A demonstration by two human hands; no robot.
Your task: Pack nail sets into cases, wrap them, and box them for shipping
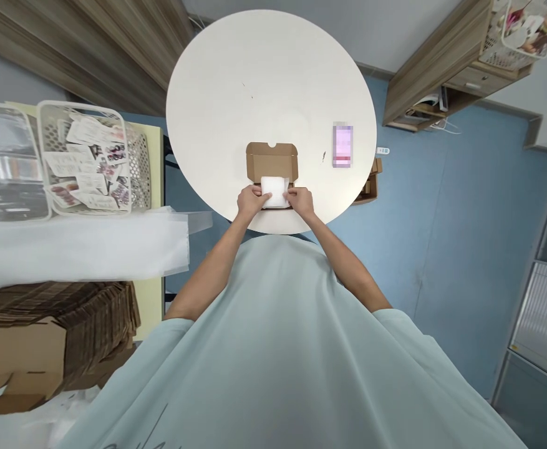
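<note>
A small white wrapped packet (274,192) is held between my two hands, over the opening of a brown cardboard box (272,167). The box stands at the near edge of the round white table, its lid raised on the far side. My left hand (251,202) pinches the packet's left side with thumb and fingers. On the opposite side, my right hand (301,201) grips the packet's right edge. Most of the box's inside is hidden beneath the packet and hands. What the white wrapping encloses does not show.
A phone (343,145) lies on the right of the round table (273,68). At left, a yellow table (154,249) carries a white basket (83,156) of small carded items, white wrapping sheets (81,246) and stacked flat cardboard boxes (90,330). A wooden cabinet (441,62) stands at right.
</note>
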